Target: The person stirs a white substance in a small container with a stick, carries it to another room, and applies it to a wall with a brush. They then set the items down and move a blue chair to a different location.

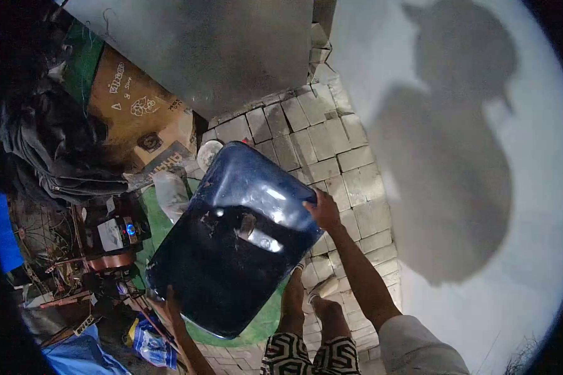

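A large glossy dark blue panel with rounded corners (pixel 231 225) is held tilted in front of me, with scuffs and a small patch near its middle. My right hand (pixel 323 211) grips its right edge, the fingers over the rim. At the lower left corner, my left hand (pixel 167 305) holds the edge, its fingers partly hidden by the panel and shadow. Beneath the panel lies a green mat (pixel 272 315) on the paved floor.
A brown cardboard box (pixel 128 94) and dark cloth (pixel 50 144) lie at the upper left. Tools and wires clutter the left side, near a blue-and-white bag (pixel 151 344). A white wall (pixel 481 312) stands at the right, beside paving bricks (pixel 356 181).
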A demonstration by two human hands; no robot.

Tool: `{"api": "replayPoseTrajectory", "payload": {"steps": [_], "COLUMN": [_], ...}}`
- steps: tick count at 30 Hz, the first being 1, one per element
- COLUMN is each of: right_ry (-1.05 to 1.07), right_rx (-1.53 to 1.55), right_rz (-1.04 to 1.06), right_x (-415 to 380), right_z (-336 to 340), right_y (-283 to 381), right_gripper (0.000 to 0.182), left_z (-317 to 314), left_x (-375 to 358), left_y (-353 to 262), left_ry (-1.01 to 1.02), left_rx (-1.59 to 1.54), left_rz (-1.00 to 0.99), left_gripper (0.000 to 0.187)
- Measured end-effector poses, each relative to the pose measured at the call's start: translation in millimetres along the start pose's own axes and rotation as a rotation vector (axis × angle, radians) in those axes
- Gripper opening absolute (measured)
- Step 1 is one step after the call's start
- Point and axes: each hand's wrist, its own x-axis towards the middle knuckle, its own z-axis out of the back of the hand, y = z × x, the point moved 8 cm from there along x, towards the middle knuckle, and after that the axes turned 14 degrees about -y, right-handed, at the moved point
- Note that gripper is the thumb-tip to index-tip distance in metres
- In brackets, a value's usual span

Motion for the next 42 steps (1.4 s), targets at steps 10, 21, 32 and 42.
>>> {"api": "replayPoseTrajectory", "payload": {"steps": [10, 21, 32, 42], "right_ry": [0.185, 0.233, -0.161, -0.093], "right_rx": [-0.127, -0.059, -0.153, -0.163], "right_rz": [-0.287, -0.643, -0.731, -0.756], "right_x": [26.5, 39.9, 102.0, 113.5], "right_z": [9.3, 93.0, 185.4, 172.5], "right_y": [16.5, -30.2, -137.0, -251.4], "right_gripper": [0.092, 0.093, 0.083, 0.087], "left_z": [3.7, 6.8, -127.1, -208.9], "left_x": [-32.8, -16.7, -32.8, -76.2], "left_y": [-47.4, -122.9, -315.3, -435.8], "left_ry": [-0.020, -0.063, 0.040, 0.285], "left_rx": [0.099, -0.056, -0.103, -0.095], "left_rz": [-0.021, -0.098, -0.353, -0.342], "left_gripper": [0.076, 0.066, 0.060, 0.058]}}
